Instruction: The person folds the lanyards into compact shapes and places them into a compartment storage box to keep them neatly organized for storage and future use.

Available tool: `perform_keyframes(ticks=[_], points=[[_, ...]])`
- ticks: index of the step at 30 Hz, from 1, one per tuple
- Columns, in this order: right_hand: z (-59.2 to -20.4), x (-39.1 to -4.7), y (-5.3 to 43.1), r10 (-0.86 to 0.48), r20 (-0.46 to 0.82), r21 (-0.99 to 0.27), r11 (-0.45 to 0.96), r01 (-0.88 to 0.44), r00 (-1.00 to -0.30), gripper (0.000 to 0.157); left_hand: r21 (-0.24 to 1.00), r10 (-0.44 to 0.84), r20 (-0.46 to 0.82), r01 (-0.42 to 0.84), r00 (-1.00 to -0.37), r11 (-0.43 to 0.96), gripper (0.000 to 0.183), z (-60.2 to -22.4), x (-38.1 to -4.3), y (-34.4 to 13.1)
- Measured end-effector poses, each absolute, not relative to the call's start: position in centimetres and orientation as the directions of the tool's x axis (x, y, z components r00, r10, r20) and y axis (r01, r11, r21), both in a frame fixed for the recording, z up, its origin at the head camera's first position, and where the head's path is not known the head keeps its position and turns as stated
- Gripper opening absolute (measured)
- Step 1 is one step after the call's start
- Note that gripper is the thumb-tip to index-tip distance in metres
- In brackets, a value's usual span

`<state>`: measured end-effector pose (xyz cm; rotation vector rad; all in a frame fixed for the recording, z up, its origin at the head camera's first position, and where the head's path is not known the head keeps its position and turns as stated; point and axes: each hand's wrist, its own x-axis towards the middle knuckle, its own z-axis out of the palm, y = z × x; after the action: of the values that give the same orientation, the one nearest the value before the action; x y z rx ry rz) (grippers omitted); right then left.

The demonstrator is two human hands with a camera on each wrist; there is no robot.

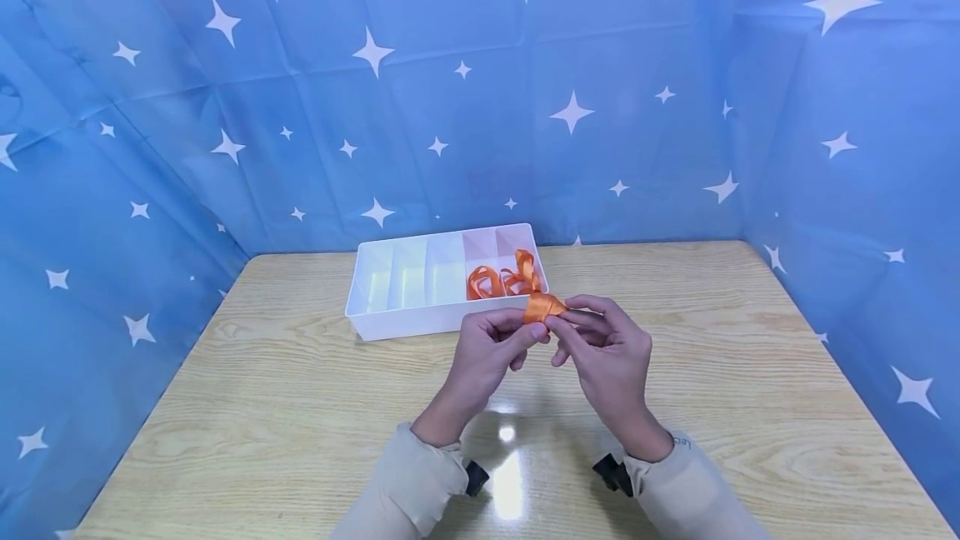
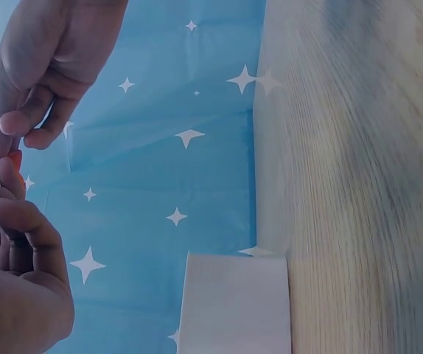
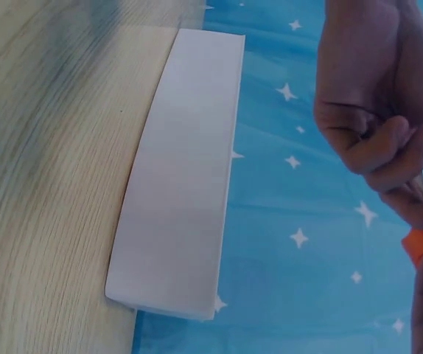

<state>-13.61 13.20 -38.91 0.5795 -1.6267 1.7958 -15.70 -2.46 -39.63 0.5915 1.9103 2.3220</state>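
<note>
An orange ribbon (image 1: 543,307), wrapped into a short band, is held up between both hands, over the near right corner of the white box. My left hand (image 1: 492,348) holds its left side, thumb in front and fingers behind. From the right, my right hand (image 1: 611,357) pinches the ribbon between thumb and fingers. In the left wrist view a narrow white piece shows by the ribbon (image 2: 18,158), largely hidden by the fingers. The right wrist view catches a folded edge of the ribbon (image 3: 422,243) between the two hands.
A white divided box (image 1: 420,321) stands toward the back of the wooden table (image 1: 277,407). Two looped orange ribbons (image 1: 486,282) lie in its right-hand compartments. Blue star-patterned cloth (image 1: 465,107) hangs behind the table and along its sides.
</note>
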Motion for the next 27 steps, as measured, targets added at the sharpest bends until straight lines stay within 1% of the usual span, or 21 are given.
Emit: perform_keyframes(ticks=[6,10,12,17,22,27], points=[[-38.8,-13.5,13.2,0.139,0.647,-0.759,0.02,-0.651,-0.75,0.027,0.96,0.293,0.232,0.17,-0.927,-0.22,0.021,-39.5,-15.8,-2.5],[-38.7,-13.6,13.2,0.172,0.663,-0.744,0.04,-0.667,-0.728,0.027,0.965,0.293,0.23,0.178,-0.928,-0.195,0.02,-39.4,-15.8,-2.7],[-38.6,-13.7,13.4,0.188,0.666,-0.738,0.024,-0.674,-0.722,0.027,0.966,0.289,0.228,0.178,-0.93,-0.19,0.02,-39.4,-15.8,-2.8],[-38.6,-14.0,13.6,0.18,0.632,-0.765,-0.006,-0.644,-0.753,0.027,0.965,0.267,0.225,0.176,-0.937,-0.194,0.019,-39.2,-15.9,-3.0],[-38.8,-14.3,13.6,0.178,0.614,-0.786,0.05,-0.616,-0.769,0.028,0.968,0.223,0.226,0.192,-0.948,-0.163,0.02,-39.2,-16.2,-3.1],[-38.9,-15.0,13.7,0.184,0.586,-0.81,0.146,-0.567,-0.789,0.029,0.968,0.132,0.247,0.238,-0.96,-0.085,0.019,-39.3,-16.8,-3.6]])
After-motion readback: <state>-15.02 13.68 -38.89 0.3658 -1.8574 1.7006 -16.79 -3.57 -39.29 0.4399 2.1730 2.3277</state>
